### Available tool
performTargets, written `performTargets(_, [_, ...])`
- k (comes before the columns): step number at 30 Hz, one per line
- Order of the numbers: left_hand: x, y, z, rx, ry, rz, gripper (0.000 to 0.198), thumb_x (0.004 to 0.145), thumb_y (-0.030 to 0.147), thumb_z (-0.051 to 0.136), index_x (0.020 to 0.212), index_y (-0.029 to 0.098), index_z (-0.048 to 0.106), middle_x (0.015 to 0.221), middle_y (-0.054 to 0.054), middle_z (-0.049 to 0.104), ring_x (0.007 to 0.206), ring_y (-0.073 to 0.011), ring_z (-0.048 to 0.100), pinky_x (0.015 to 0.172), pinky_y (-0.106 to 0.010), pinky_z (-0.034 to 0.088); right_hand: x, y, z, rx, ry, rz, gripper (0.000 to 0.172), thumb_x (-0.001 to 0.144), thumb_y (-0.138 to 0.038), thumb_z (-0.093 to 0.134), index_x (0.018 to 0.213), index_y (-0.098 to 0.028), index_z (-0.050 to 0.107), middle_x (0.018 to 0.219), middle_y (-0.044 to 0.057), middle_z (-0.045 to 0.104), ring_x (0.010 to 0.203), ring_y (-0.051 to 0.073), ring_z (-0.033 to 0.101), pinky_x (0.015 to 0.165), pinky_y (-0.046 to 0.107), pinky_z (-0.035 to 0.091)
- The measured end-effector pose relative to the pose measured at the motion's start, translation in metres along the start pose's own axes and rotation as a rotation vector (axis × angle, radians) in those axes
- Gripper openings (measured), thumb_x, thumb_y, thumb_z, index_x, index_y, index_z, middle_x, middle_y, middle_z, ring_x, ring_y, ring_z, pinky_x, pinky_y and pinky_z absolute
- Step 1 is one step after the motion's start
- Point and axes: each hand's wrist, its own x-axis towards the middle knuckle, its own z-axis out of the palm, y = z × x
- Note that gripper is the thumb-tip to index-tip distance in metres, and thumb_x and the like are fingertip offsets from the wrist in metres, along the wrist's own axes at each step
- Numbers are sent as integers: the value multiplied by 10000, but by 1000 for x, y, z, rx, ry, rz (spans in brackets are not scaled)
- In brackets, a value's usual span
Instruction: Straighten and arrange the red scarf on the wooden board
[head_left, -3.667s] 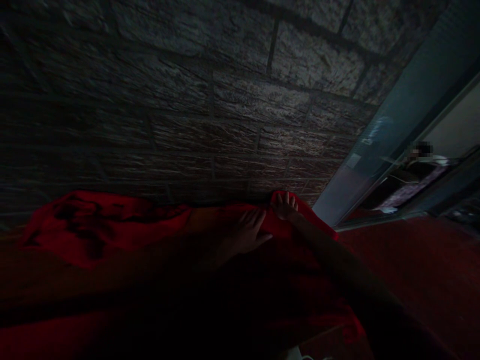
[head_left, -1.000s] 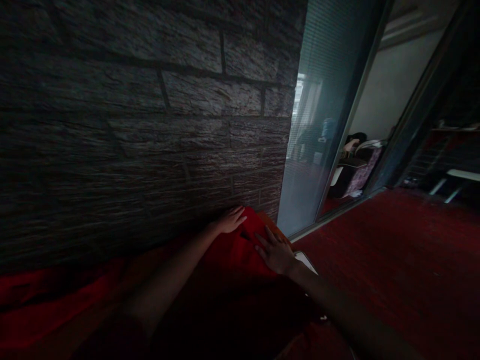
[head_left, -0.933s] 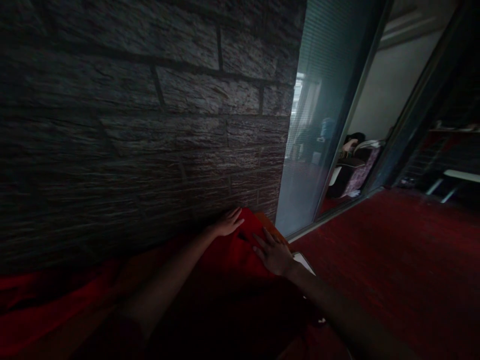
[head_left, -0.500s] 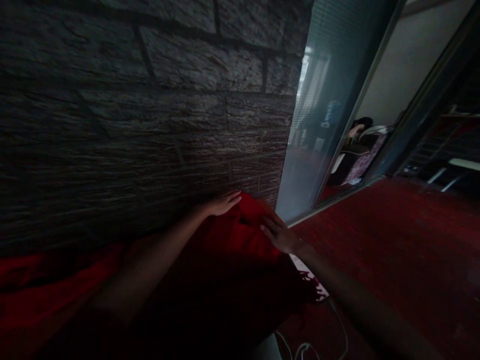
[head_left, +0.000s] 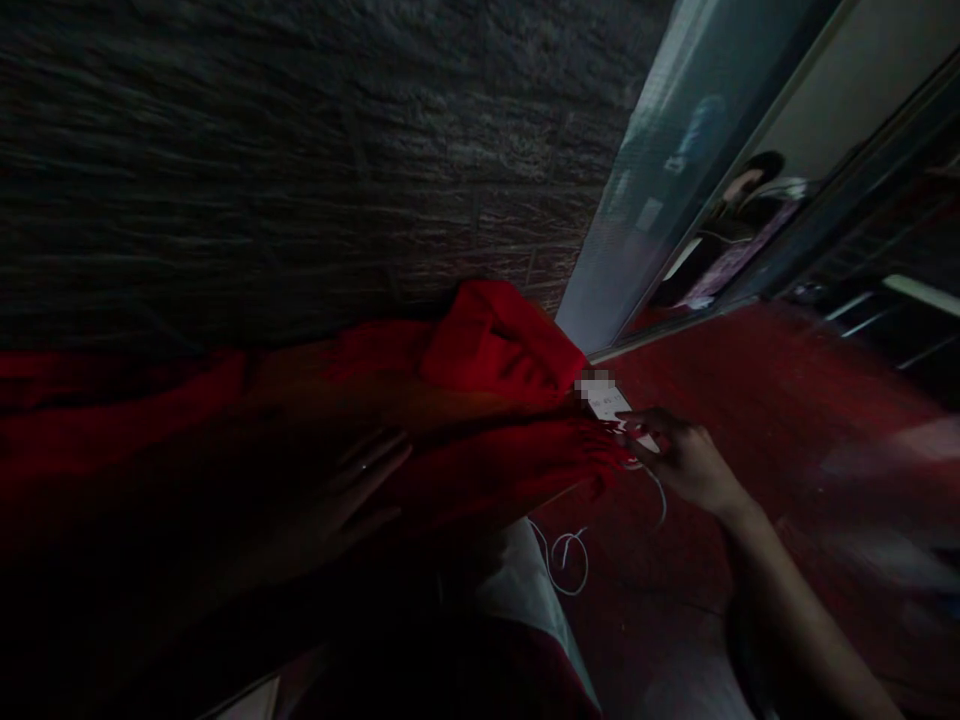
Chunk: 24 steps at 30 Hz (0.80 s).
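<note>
A red fringed scarf lies along a brown wooden surface, with a folded red part bunched near the wall. My left hand is in deep shadow over the near part of the surface, its fingers stretched out and holding nothing. At the right end, my right hand reaches over the fringe with thumb and fingers apart. Its fingertips are by a white flat rectangular thing with small dark marks; whether they touch it or the fringe, I cannot tell.
A dark stone-block wall runs behind the surface. White cable loops over the red floor. Beyond a glass panel, a person sits in a doorway. Pale furniture legs stand at right.
Both hands have left the far red fold. My left hand came back toward me; my right hand moved right to the fringe. The scarf's far end is folded over, uncovering wood and the white thing.
</note>
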Motion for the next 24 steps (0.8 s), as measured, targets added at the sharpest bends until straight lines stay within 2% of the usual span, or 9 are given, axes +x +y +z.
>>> performTargets(3, [32, 29, 0, -109, 2, -56, 743, 966, 595, 414, 1576, 192, 282, 1616, -91, 305, 1474, -291, 340, 1213, -436, 273, -14, -13, 8, 9, 2, -57, 336, 896, -363, 638, 1181, -191, 687, 1120, 118, 685, 987, 244, 670, 865, 359, 541])
performTargets(6, [84, 58, -8, -296, -29, -89, 745, 949, 605, 411, 1511, 116, 395, 1516, -142, 476, 1370, -283, 490, 1148, -392, 364, -42, -25, 29, 94, 62, 109, 320, 903, -345, 616, 1175, -190, 679, 1026, 101, 709, 848, 221, 679, 750, 333, 538])
performTargets(8, [122, 70, -13, -408, -77, -112, 674, 928, 608, 418, 1351, 106, 569, 1366, -158, 617, 1224, -280, 603, 1070, -367, 426, -64, -30, 51, 274, 66, 298, 303, 914, -406, 605, 1099, -183, 695, 916, 87, 724, 727, 201, 669, 640, 306, 516])
performTargets(11, [171, 76, -16, -506, -356, -60, 612, 862, 662, 474, 1059, 127, 697, 1027, -111, 739, 887, -230, 677, 808, -293, 493, -84, -38, 87, 732, 61, 544, 446, 829, -540, 698, 1051, -153, 692, 864, 94, 732, 688, 197, 669, 581, 285, 509])
performTargets(13, [193, 76, -17, -500, -497, -2, 569, 825, 668, 504, 889, 135, 694, 836, -72, 715, 712, -185, 618, 665, -263, 444, -85, -46, 104, 977, 151, 685, 536, 753, -559, 772, 1082, -148, 673, 880, 89, 735, 716, 190, 679, 617, 277, 526])
performTargets(15, [206, 77, -17, -502, -527, 29, 515, 812, 637, 514, 799, 142, 654, 749, -44, 669, 646, -156, 550, 608, -251, 392, -79, -52, 114, 1146, 277, 775, 551, 695, -537, 828, 1054, -152, 668, 905, 78, 732, 726, 170, 680, 642, 261, 530])
performTargets(17, [211, 78, -18, -555, -511, 10, 479, 804, 614, 515, 813, 149, 633, 758, -33, 657, 656, -150, 533, 602, -245, 379, -71, -57, 118, 1251, 382, 816, 500, 670, -520, 850, 954, -148, 673, 863, 57, 720, 653, 134, 650, 600, 235, 512])
performTargets(21, [208, 78, -18, -721, -587, -118, 554, 751, 636, 584, 999, 147, 659, 934, -60, 717, 787, -178, 606, 671, -239, 437, -62, -64, 121, 1316, 498, 863, 437, 694, -537, 824, 801, -153, 645, 671, 4, 653, 526, 104, 573, 514, 217, 463])
performTargets(24, [205, 78, -19, -868, -666, -175, 584, 729, 624, 641, 1055, 142, 692, 1034, -95, 741, 852, -203, 650, 720, -257, 480, -63, -67, 122, 1301, 607, 883, 419, 701, -530, 822, 802, -167, 638, 694, -3, 667, 527, 97, 574, 502, 209, 455])
